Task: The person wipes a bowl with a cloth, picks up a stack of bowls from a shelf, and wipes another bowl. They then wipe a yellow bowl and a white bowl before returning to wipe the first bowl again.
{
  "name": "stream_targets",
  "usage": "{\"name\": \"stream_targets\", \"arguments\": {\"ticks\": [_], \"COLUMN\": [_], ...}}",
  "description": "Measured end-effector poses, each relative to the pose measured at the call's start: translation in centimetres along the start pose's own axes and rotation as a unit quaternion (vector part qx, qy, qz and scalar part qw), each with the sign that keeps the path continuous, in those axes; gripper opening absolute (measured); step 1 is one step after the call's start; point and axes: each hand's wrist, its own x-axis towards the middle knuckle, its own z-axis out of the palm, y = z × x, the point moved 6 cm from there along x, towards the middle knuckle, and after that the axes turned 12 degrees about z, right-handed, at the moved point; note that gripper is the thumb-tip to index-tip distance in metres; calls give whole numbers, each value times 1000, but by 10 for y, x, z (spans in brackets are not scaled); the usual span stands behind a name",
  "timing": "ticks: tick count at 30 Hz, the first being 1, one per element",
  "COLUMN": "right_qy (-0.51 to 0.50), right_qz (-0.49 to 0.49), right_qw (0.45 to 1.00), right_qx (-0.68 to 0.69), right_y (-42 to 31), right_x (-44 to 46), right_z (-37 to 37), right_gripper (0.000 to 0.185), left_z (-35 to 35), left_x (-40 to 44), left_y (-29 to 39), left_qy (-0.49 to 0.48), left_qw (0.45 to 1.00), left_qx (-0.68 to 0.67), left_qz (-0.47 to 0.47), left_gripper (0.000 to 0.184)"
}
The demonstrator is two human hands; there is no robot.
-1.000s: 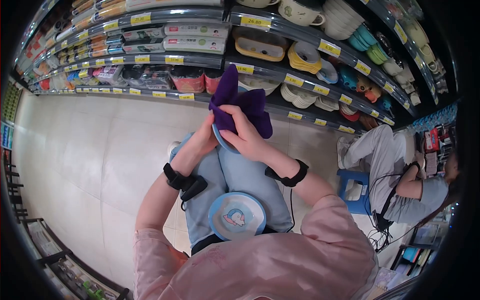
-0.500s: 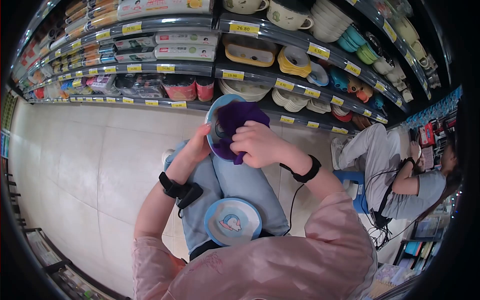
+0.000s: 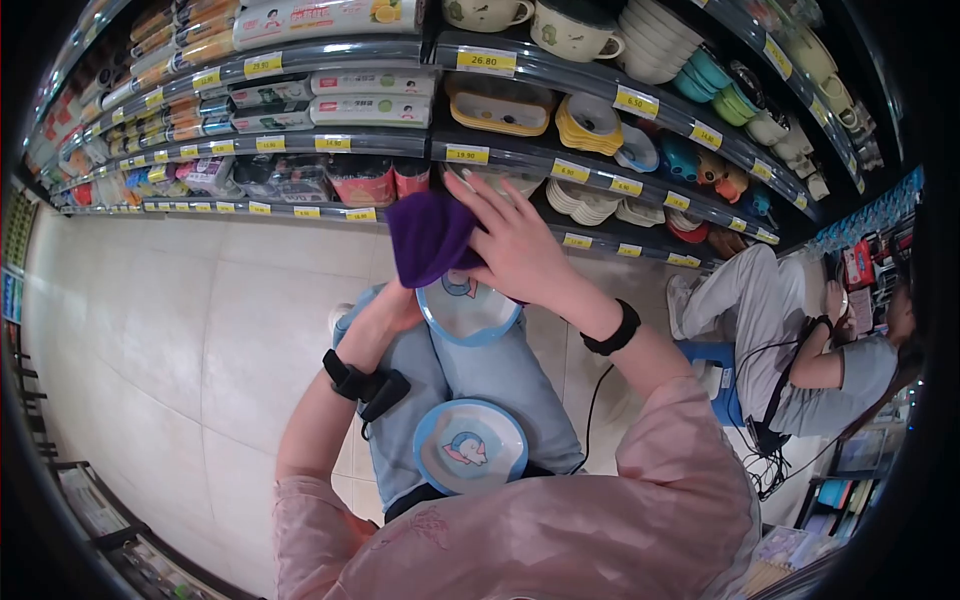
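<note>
A blue-rimmed plate [image 3: 468, 315] with a cartoon picture is tilted above my knees. My left hand [image 3: 402, 305] grips its left edge, its fingers partly covered by a purple cloth [image 3: 430, 238]. My right hand [image 3: 520, 245] is at the cloth's right side, above the plate's far edge. Its fingers are stretched out, and the cloth bunches against the thumb side. A second blue-rimmed plate [image 3: 470, 447] with a similar picture lies on my lap, close to my body.
Store shelves [image 3: 350, 145] with packaged goods and dishes run across the front. Stacked white bowls [image 3: 655, 40] stand at upper right. A person [image 3: 830, 370] sits on a blue stool [image 3: 712, 380] to my right, with cables beside them. Pale floor tiles [image 3: 150, 330] stretch to the left.
The cloth has shifted left and lifted from the plate's inside, now hanging over its far left edge. My right fingers have straightened from a curl. The held plate has come lower and tilted.
</note>
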Motion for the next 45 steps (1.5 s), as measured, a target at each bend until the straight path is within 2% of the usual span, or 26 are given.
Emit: {"name": "stream_targets", "arguments": {"ticks": [2, 4, 6, 8, 15, 16, 18, 19, 22, 24, 26, 28, 29, 31, 32, 33, 34, 36, 37, 38, 39, 40, 41, 42, 44, 45], "right_qy": [43, -21, 6, -63, -210, -211, -80, -81, 69, 233, 245, 92, 81, 48, 12, -2, -4, -19, -2, -3, -6, -10, -37, -37, -33, -32], "right_qz": [22, 218, 227, 311, 369, 367, 362, 362, 324, 146, 21, -96, -130, -116, -106, -109, -111, -46, -19, -16, 4, 21, 45, 47, 109, 111], "right_qw": [999, 975, 974, 948, 905, 906, 928, 928, 940, 955, 963, 984, 988, 991, 992, 991, 991, 999, 1000, 1000, 1000, 999, 997, 997, 993, 992], "right_qx": [-7, 45, 24, 0, 9, 9, 49, 48, 87, 111, 112, 121, 31, 48, 62, 76, 76, 19, 13, 12, -13, -39, -41, -41, -41, -41], "right_y": [7, 29, 33, 43, 56, 53, 46, 42, 32, 6, -10, -25, -31, -22, -17, -14, -14, -13, -15, -20, -22, -22, -20, -20, -16, -19], "right_x": [-3, -5, -9, -17, -43, -42, -36, -35, -27, -23, -23, -20, -21, -22, -21, -24, -27, -33, -35, -39, -41, -42, -45, -49, -55, -56], "right_z": [5, 15, 20, 30, 19, 5, -34, -38, -57, -68, -51, -26, -13, 3, 11, 13, 15, 18, 19, 20, 20, 19, 21, 21, 20, 16], "right_gripper": [51, 59, 60, 51, 45, 45, 42, 42, 41, 47, 53, 51, 44, 44, 43, 42, 42, 40, 38, 38, 39, 40, 45, 45, 44, 44], "left_z": [3, 3, 3, 2, 0, 1, 1, 4, 15, 16, 15, 2, 11, 17, 8, 1, -7, 1, -1, 4, 5, 1, 12, 9, -8, -7], "left_x": [-2, -4, -6, -9, -3, -2, -2, -2, -1, 2, 3, 8, 3, -2, -1, -1, -1, -4, -7, -11, -13, -11, -8, -9, -12, -11], "left_y": [0, 0, 1, 0, 2, 4, 5, 8, 11, 9, 7, -1, 3, 10, 11, 14, 12, 6, 4, 6, 9, 14, 3, 0, -7, -6], "left_qy": [-98, -84, -65, -41, -28, -27, 32, 32, 20, 16, 39, 22, -8, -31, -57, -79, -76, -140, -147, -148, -114, -74, -94, -95, 5, -13], "left_qw": [995, 996, 997, 998, 999, 999, 998, 998, 991, 986, 988, 964, 940, 970, 997, 980, 980, 969, 959, 959, 993, 973, 966, 966, 996, 998], "left_qx": [-2, 21, 37, 42, 11, 11, -60, -62, -133, -163, -147, -262, -340, -238, -44, 150, 148, -201, -240, -241, -14, 214, -241, -241, -73, -34], "left_qz": [1, -17, 9, -4, 20, 22, 7, 7, -26, -41, -37, -43, -39, -28, 38, 103, 105, 25, 18, 15, 33, 51, -22, -24, -48, -56], "left_gripper": [58, 67, 67, 69, 70, 70, 71, 71, 74, 73, 70, 64, 59, 50, 43, 38, 38, 44, 44, 44, 44, 45, 46, 46, 47, 40]}}
